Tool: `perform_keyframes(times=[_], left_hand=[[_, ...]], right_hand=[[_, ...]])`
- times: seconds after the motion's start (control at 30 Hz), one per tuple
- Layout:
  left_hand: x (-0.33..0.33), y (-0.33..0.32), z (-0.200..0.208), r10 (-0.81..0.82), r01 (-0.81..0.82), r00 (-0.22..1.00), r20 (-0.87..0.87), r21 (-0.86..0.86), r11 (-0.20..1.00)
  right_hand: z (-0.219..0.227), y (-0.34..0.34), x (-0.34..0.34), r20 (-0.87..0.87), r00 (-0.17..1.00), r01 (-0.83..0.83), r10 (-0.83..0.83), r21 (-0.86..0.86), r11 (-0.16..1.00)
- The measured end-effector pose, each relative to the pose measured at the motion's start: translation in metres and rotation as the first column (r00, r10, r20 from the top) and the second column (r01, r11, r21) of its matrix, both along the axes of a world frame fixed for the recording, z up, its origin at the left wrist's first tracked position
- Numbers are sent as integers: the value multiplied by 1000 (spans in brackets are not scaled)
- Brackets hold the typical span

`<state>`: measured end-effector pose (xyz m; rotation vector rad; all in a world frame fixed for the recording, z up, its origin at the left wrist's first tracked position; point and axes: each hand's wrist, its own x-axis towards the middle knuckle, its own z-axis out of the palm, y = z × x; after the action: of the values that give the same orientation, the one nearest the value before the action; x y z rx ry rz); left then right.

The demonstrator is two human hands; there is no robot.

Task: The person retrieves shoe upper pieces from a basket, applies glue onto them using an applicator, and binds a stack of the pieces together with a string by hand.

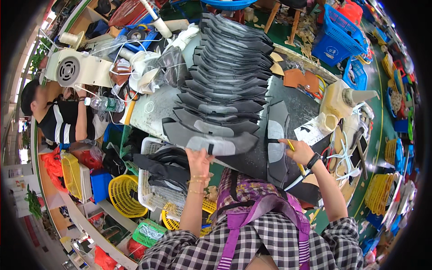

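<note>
A long row of overlapping black curved fabric pieces [229, 81] with grey patches runs away from me down the table. My left hand [199, 163] pinches the near edge of the closest curved piece [220, 145], beside a small black tab on its grey patch. To the right, a separate curved piece [278, 119] lies flat on a dark board. My right hand [300, 152] is closed around a slim yellow stick-like tool [301, 168]. Its fingertips are at a short black strip [273, 141] over that separate piece; whether they grip the strip is too small to tell.
A white basket [146, 191] of black pieces stands left of my left arm, near a yellow basket [127, 195]. A plastic jug [335, 100], scissors [328, 150] and white straps crowd the right side. A person [58, 117] sits at a sewing machine [76, 67].
</note>
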<state>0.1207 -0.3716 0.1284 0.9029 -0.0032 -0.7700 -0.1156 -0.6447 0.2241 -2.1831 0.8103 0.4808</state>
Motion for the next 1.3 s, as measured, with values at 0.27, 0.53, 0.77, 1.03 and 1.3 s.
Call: perform_keyframes(times=[0.27,0.53,0.77,1.03,1.3], left_hand=[[30,-29,-37,50,-41,976,-212,48,998],[39,5,-26,-154,-205,893,422,687,698],[-78,-104,15,-558,404,812,171,526,749],[-106,-147,-23,-695,539,697,176,510,670],[-105,-150,-8,-670,573,739,64,464,676]], right_hand=[[37,-20,-16,176,964,211,-201,-39,977],[-10,-139,-118,505,479,878,-718,-303,372],[-10,-124,-88,463,576,810,-674,-438,391],[-73,-74,3,578,561,537,-593,290,792],[-63,-118,33,487,753,469,-443,76,880]])
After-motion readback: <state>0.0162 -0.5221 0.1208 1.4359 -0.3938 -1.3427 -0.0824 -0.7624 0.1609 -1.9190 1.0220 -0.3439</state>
